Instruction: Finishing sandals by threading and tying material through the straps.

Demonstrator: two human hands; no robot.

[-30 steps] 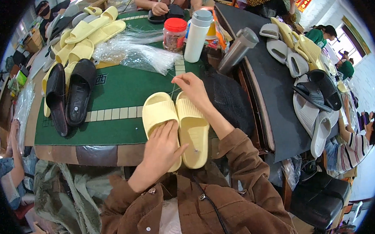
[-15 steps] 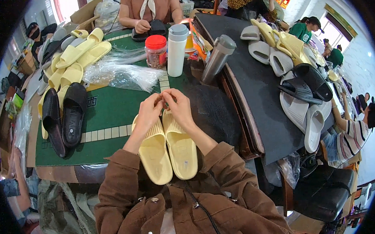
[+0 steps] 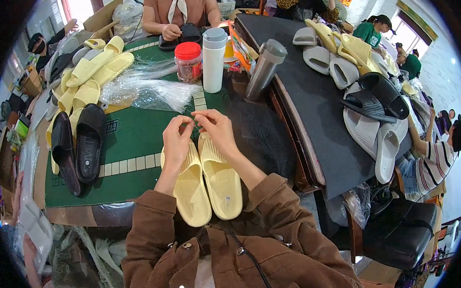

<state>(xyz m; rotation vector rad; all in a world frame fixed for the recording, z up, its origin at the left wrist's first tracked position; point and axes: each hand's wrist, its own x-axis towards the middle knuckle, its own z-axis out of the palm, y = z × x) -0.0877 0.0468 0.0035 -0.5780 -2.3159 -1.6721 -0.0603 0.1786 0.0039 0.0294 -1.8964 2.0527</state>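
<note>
A pair of pale yellow slippers (image 3: 223, 188) lies before me at the table's near edge, soles down, ribbed straps at the far end. My left hand (image 3: 176, 141) is above the left slipper's toe, thumb and forefinger pinched together. Close beside it, my right hand (image 3: 215, 132) pinches in the same way above the right slipper's toe. Whatever lies between the fingertips is too small to make out. A bundle of clear plastic strands (image 3: 151, 93) is spread on the green mat (image 3: 132, 143) beyond my hands.
Black slippers (image 3: 90, 145) and a pile of yellow ones (image 3: 91, 67) are on the left. A red-lidded jar (image 3: 188, 63), a white bottle (image 3: 214, 62) and a steel flask (image 3: 266, 70) stand ahead. Grey slippers (image 3: 388, 152) lie on the dark right-hand table (image 3: 311, 109). A person sits opposite.
My fingertips have drawn slightly apart, the left hand shifting a little left, and both remain pinched. The yellow slippers stay nearly in place. At the far left, a person's arm has risen.
</note>
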